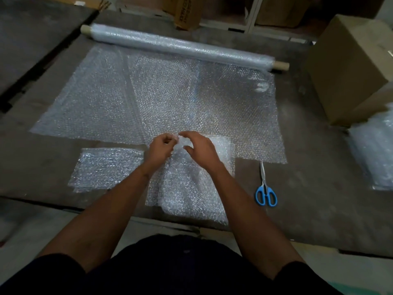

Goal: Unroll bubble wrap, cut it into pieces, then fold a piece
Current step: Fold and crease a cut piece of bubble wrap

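Note:
A bubble wrap roll (182,46) on a cardboard core lies across the back of the dark table (319,199), with a wide unrolled sheet (170,99) spread in front of it. A cut piece (191,188) lies at the near edge, partly doubled over. My left hand (160,149) pinches its far edge, fingers curled. My right hand (200,149) grips the same edge close beside it. Another cut piece (106,167) lies flat to the left. Blue-handled scissors (265,188) rest shut on the table to the right.
A large cardboard box (348,67) stands at the right. A stack of bubble wrap (376,150) lies at the right edge. Shelves with boxes (187,13) run along the back. The table's near edge is just in front of my body.

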